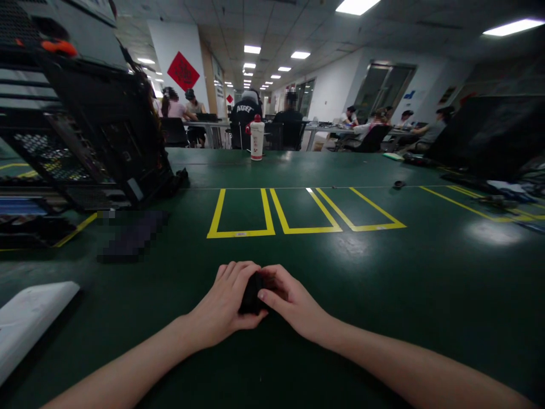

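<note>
Forearms (140, 358) converge, fingers (243, 276) (curled) around one black object (250, 298).

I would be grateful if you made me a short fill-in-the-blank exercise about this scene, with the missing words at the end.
1. The small object between the left hand and the right hand is coloured ____.
2. The tape outlining shapes on the green table is coloured ____.
3. Seen from here, the cup stands ____ away than the tape.
4. The large diamond on the pillar is coloured ____.

Missing words: black; yellow; farther; red.
</note>
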